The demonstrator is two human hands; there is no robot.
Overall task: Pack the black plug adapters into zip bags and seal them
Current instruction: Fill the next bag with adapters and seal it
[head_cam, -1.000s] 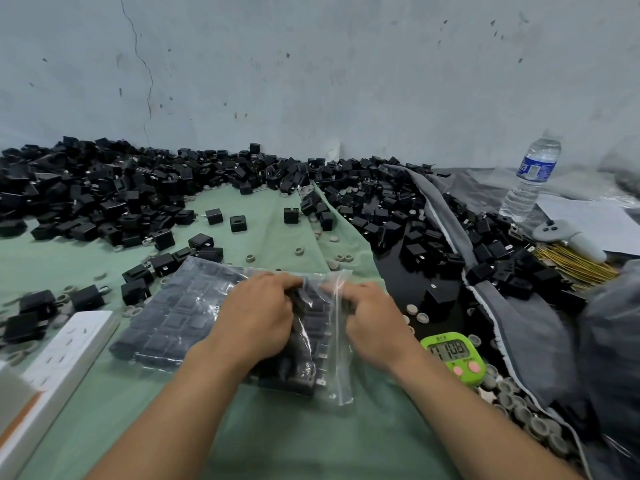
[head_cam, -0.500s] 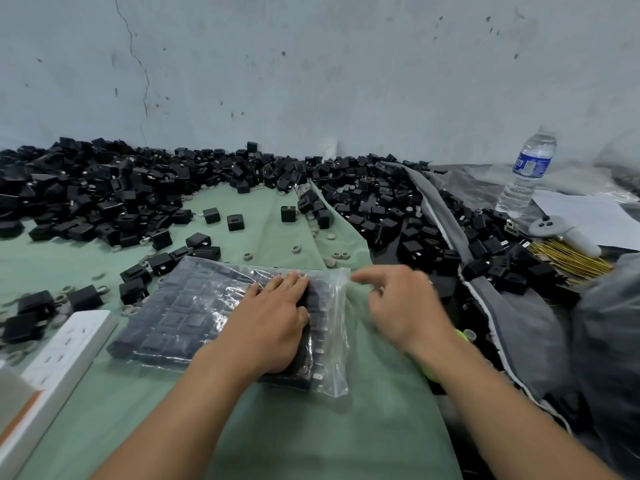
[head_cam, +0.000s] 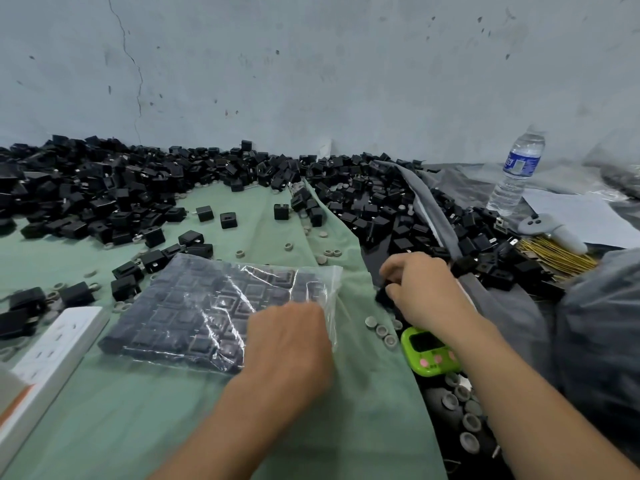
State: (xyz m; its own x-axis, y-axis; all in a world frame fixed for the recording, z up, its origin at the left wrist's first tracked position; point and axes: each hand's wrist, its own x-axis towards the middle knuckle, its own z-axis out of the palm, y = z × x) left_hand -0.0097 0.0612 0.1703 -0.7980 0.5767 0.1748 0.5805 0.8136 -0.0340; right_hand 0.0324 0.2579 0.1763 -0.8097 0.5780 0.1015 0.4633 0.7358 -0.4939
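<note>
A heap of black plug adapters lines the wall behind a green cloth. On the cloth lies a zip bag packed flat with adapters. The left hand rests on the bag's near right corner, too blurred to tell its grip. The right hand curls round a loose adapter near the green timer.

So the wall well past the left hand and right hand is pale blue-grey plaster, pretty scuffed and dotted with dark specks. A thin crack wanders down it, far off to the left of the left hand. Under both hands there's a wrinkled green cloth over the work surface. Just right of the right hand it gives way to rumpled grey fabric. Lighting's flat and soft, barely any shadows.
</note>
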